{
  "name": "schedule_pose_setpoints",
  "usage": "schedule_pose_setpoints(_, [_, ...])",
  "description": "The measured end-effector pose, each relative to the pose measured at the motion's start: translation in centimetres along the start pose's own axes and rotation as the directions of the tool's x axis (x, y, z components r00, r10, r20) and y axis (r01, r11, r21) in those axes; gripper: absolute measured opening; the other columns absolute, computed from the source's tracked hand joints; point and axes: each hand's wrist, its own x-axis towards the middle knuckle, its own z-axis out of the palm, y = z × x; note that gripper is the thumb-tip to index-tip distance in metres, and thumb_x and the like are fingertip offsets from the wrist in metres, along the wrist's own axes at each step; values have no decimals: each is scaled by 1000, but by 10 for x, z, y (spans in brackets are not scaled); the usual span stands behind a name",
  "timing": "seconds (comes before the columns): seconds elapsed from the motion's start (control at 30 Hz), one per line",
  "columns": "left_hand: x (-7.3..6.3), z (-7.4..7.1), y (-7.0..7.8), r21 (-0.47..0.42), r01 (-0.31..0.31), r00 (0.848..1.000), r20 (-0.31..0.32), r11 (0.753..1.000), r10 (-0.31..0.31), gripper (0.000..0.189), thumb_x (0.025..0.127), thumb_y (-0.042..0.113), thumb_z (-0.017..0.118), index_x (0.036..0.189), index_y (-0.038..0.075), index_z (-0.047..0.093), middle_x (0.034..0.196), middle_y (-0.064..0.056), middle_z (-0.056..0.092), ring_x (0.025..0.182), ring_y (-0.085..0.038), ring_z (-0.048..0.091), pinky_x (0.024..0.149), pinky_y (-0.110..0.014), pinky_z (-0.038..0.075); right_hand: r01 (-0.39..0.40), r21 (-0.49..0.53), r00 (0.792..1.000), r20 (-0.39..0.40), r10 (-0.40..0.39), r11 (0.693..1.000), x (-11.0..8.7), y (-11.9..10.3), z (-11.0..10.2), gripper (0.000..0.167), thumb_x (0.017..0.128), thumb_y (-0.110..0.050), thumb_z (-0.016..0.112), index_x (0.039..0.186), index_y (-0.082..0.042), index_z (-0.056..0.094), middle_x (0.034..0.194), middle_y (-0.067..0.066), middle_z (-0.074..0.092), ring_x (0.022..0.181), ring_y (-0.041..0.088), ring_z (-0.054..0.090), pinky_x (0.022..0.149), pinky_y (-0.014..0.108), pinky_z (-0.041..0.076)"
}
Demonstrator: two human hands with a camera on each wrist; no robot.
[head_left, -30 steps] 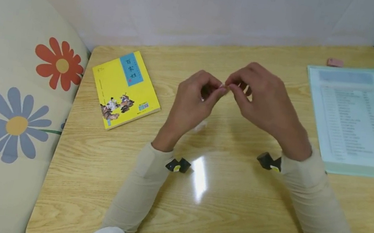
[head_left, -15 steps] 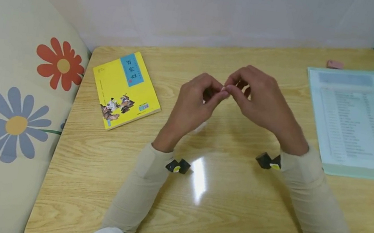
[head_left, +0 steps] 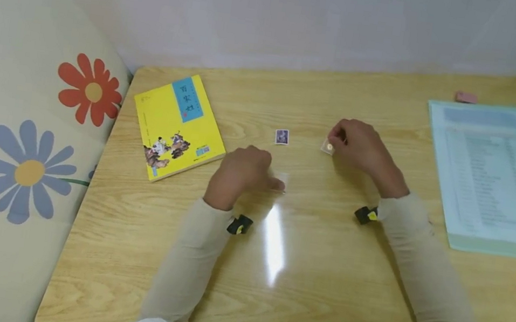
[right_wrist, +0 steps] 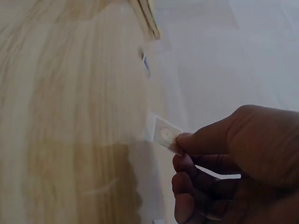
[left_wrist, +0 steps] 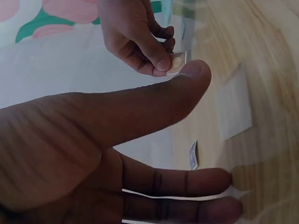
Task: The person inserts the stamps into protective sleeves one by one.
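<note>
My right hand (head_left: 360,147) pinches a small pale stamp (right_wrist: 167,134) with a round mark on it, between thumb and forefinger, just above the table. The same pale stamp (left_wrist: 177,62) shows beyond my left thumb in the left wrist view. My left hand (head_left: 242,175) hovers palm down over the table's middle, thumb stretched out and holding nothing. Near that thumb lies a clear, rectangular piece of film (left_wrist: 236,102), hard to make out in the head view. A white-edged stamp with a dark purple picture (head_left: 282,137) lies flat between the hands.
A yellow book (head_left: 176,128) lies on the wooden table (head_left: 128,253) to the left. At the right is a pale green folder (head_left: 496,176) with a printed sheet, and a pink block (head_left: 466,97) behind it. A wall (head_left: 277,16) runs along the back.
My hands, earlier meeting fingertip to fingertip, have come apart and lowered. The right carries the pale stamp rightward; the left moved toward me. The purple stamp on the table is now uncovered.
</note>
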Motion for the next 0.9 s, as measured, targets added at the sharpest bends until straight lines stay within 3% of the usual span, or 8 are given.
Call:
schedule_pose_setpoints(0.17, [6,11,5,57,-10,1000,-6,998,10,45,87,50,75,90,7,63,91,-8,61,81,-25,57,69,-40,49,16,-72,999,-26,-18,997,5,8,10,17,101,-15,54,105,-3,65,100,13,59,93,28,53,81,43,46])
schedule_pose_setpoints(0.3, [9,15,8,93,-1,1000,0,996,1,39,90,44,73,92,6,64,94,-8,61,82,-25,59,71,-42,52,45,-78,998,-42,-49,996,7,2,12,15,101,-16,55,105,-4,64,101,11,57,92,26,52,81,40,46])
schedule_pose_setpoints(0.43, [10,16,7,112,11,1000,24,994,-14,31,95,37,69,99,6,65,97,-8,61,84,-25,60,73,-42,53,119,-82,993,-3,-120,989,16,-16,17,19,103,-20,57,113,-5,64,111,10,57,102,27,53,90,42,46])
schedule_pose_setpoints(0.63, [12,16,4,125,5,999,31,992,-9,18,97,25,61,96,7,66,97,-8,62,86,-26,61,73,-44,53,234,-130,971,88,-224,964,37,-41,37,37,103,-20,58,136,-4,55,131,13,52,124,30,46,108,42,38])
schedule_pose_setpoints(0.77, [14,16,2,129,-11,999,39,992,6,15,98,20,57,99,7,64,98,-9,62,88,-27,61,74,-45,53,208,-165,977,87,-196,964,45,-49,51,41,102,-22,60,140,-8,53,133,11,47,122,28,44,100,40,43])
schedule_pose_setpoints(0.9, [16,12,-3,79,-39,998,55,996,35,17,98,19,57,106,4,60,94,-10,62,84,-26,60,70,-41,51,159,-153,986,64,-151,975,48,-52,57,35,101,-22,62,133,-9,58,126,10,46,111,25,45,90,37,46])
